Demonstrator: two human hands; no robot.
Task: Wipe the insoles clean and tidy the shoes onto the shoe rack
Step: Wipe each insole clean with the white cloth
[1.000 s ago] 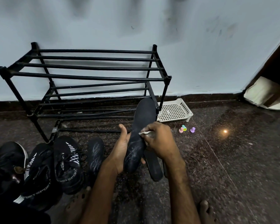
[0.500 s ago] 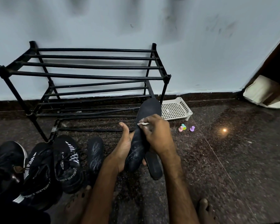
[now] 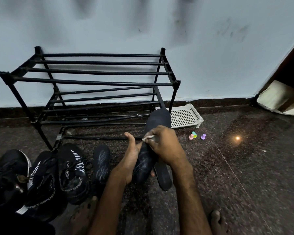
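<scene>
Near left, black shoes sit on the floor, the leftmost lost in shadow and cut off by the frame edge. The left hand grips the heel end of a dark insole, its fingers wrapped beneath and mostly hidden, the thumb up along the left edge. The right hand has slid slightly nearer than half a second ago, its fingers clenched on a white cloth pressed to the insole's middle. A second insole lies under the right wrist. Beyond stands the shoe rack.
</scene>
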